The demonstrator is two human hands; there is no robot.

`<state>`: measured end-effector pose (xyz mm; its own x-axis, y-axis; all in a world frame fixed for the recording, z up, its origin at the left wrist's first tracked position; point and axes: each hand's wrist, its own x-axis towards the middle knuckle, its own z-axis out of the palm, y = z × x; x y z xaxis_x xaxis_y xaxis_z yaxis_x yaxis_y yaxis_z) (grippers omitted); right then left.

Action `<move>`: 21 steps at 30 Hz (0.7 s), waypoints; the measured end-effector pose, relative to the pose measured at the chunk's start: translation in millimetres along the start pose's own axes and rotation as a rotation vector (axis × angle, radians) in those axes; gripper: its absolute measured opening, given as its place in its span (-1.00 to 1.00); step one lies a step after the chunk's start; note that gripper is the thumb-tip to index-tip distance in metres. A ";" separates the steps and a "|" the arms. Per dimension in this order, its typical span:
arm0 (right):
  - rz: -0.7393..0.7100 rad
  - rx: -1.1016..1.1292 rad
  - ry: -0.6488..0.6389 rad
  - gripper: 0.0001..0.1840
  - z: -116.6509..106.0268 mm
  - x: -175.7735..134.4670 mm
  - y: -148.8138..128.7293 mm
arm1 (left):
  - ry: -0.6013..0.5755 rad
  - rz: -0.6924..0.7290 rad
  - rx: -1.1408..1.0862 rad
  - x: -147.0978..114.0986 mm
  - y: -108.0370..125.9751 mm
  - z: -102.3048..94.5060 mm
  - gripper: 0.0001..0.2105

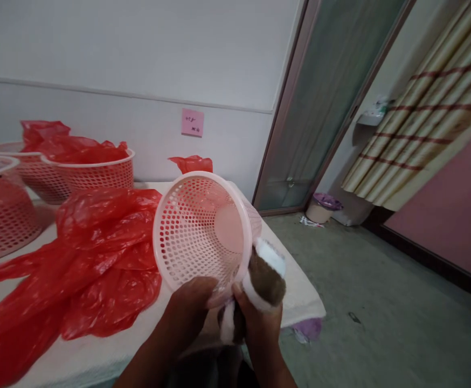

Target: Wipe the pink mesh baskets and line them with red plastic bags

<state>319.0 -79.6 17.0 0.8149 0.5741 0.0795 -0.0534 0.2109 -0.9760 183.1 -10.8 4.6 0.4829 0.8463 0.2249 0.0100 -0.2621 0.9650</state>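
Note:
A pale pink perforated plastic basket point(246, 258) is tilted on its side in front of me, its mouth facing me and its inside bare. My left hand point(189, 307) grips the near rim, thumb over the edge and the other fingers out of sight. Just to its right, my right hand point(263, 326) is closed around a fluffy brown-and-white striped cloth point(267, 275), its thumb pressed by the basket's rim. The cloth bulges out along the basket's right side, and a second part hangs between my hands.
Crumpled red plastic bags point(110, 258) cover the left of the white-covered table point(296, 285). Pink baskets, one holding a red bag point(85, 150), stand behind. A pink note point(192, 123) is on the wall. At right are a glass door point(320, 97), bin point(319, 211) and curtain point(421, 113).

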 end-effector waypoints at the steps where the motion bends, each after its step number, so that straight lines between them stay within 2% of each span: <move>1: -0.016 -0.002 -0.006 -0.45 2.1 -4.5 0.8 | -0.032 0.025 0.080 1.3 1.2 -0.6 -0.86; 4: -0.129 -0.028 -0.119 -0.46 8.5 -12.3 6.8 | -0.040 0.070 0.148 -1.6 7.3 -0.9 -0.83; 6: -0.219 -0.077 -0.233 -0.51 7.5 -5.1 13.3 | 0.070 0.066 0.115 -8.0 11.1 0.2 -0.87; 7: -0.249 -0.118 -0.240 -0.54 4.5 3.3 17.2 | 0.163 0.045 0.070 -11.8 12.6 0.8 -0.90; 9: -0.276 -0.229 -0.122 -0.59 -6.0 27.7 25.2 | 0.358 -0.022 -0.041 -18.7 15.4 1.1 -0.88; 11: -0.279 -0.339 0.091 -0.66 -17.5 53.8 32.4 | 0.510 -0.072 -0.153 -22.5 19.0 -0.6 -0.84; 13: -0.282 -0.386 0.203 -0.67 -22.1 67.7 38.0 | 0.575 -0.081 -0.286 -22.3 25.2 -3.8 -0.79; 14: -0.269 -0.370 0.209 -0.64 -19.9 66.2 40.1 | 0.593 -0.078 -0.363 -20.8 29.4 -5.9 -0.76; 16: -0.194 -0.274 0.134 -0.54 -6.3 44.4 43.4 | 0.628 -0.082 -0.523 -16.3 39.5 -10.2 -0.74; 18: -0.069 -0.143 -0.033 -0.53 14.7 5.1 44.8 | 0.669 -0.124 -0.666 -11.2 49.7 -14.4 -0.75; 20: -0.086 -0.100 -0.316 -0.46 34.5 -33.2 44.2 | 0.711 -0.164 -0.749 -7.2 56.4 -18.0 -0.74; 21: -0.138 -0.135 -0.388 -0.49 41.2 -45.8 43.8 | 0.717 -0.176 -0.770 -5.9 57.9 -19.4 -0.74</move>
<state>255.5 -64.0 -21.0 0.5306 0.8080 0.2562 0.1382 0.2158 -0.9666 163.9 -22.0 61.7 -0.1018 0.9848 -0.1409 -0.6477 0.0419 0.7608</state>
